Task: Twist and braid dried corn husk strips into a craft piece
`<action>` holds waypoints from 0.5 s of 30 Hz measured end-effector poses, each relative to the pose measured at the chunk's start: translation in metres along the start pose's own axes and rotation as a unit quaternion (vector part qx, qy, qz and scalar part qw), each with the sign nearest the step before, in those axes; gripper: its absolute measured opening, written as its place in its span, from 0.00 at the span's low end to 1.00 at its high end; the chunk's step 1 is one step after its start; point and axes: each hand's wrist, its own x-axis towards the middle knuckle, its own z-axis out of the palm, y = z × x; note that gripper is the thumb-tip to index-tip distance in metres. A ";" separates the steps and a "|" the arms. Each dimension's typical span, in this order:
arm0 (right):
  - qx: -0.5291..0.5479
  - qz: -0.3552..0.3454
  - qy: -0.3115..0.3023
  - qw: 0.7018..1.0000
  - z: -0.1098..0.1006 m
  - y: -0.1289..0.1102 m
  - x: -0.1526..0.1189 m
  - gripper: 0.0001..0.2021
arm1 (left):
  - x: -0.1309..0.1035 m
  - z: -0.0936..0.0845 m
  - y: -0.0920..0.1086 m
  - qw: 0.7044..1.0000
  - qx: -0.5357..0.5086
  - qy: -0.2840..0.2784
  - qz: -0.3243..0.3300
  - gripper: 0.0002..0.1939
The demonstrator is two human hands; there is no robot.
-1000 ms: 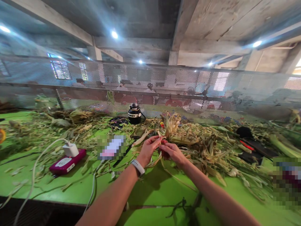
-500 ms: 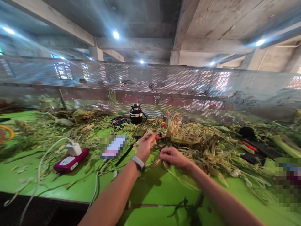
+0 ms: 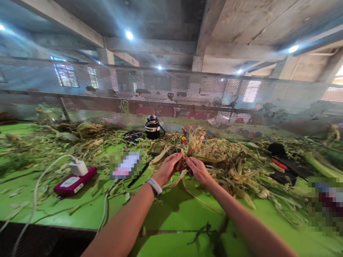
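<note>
My left hand [image 3: 167, 170], with a pale watch band [image 3: 154, 186] on the wrist, pinches a pale corn husk strip [image 3: 183, 175]. Its fingertips meet those of my right hand [image 3: 198, 171], which is closed on the same strip. A small dark-red bit shows between the fingers, too small to name. Husk ends trail below the hands over the green table [image 3: 177, 214]. Just beyond, an upright bundle of dry corn husks [image 3: 195, 139] stands among loose husks [image 3: 235, 166]. A thin black stick-like tool [image 3: 138, 175] lies left of my left hand.
Left lie a blurred-out phone [image 3: 126, 165] on a cable and a magenta power block [image 3: 76, 182] with a white charger [image 3: 78, 167]. A black jar-shaped container [image 3: 152, 127] stands before a perforated metal screen [image 3: 166, 85]. A black item with a red strip [image 3: 279, 164] sits right.
My right hand has moved up and in to meet my left hand at the husk strip. My left hand has turned slightly. The view has shifted a little to the right.
</note>
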 end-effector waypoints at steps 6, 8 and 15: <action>0.042 0.019 0.019 0.999 -0.002 0.001 0.001 0.21 | 0.002 -0.003 -0.008 0.996 0.076 -0.026 0.023 0.10; 0.043 0.013 0.013 0.999 -0.001 0.004 0.003 0.21 | 0.000 -0.001 -0.007 0.993 0.107 -0.032 0.029 0.11; -0.063 -0.061 0.056 0.995 0.015 0.012 0.004 0.18 | 0.004 0.003 -0.010 0.967 0.201 0.076 0.140 0.14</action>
